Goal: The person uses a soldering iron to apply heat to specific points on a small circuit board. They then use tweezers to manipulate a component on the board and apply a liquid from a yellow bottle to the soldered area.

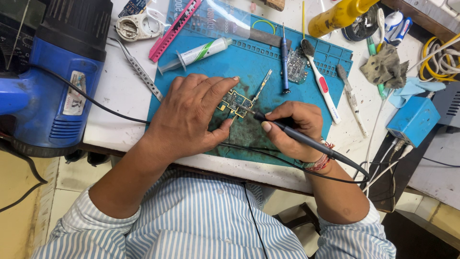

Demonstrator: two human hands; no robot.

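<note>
A rectangular white label with dark print (74,93) sits on the side of the blue hot-air gun (52,86) at the left. A clear plastic packet with blue lettering (218,19) lies at the top of the blue mat (249,62). The syringe (196,53) beside it wears a white label with a green stripe (205,49).

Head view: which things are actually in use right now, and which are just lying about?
In use: circuit board under left hand; soldering iron in right hand; blue mat.

Lying about: syringe, tweezers, toothbrush, heat gun, rag.
</note>
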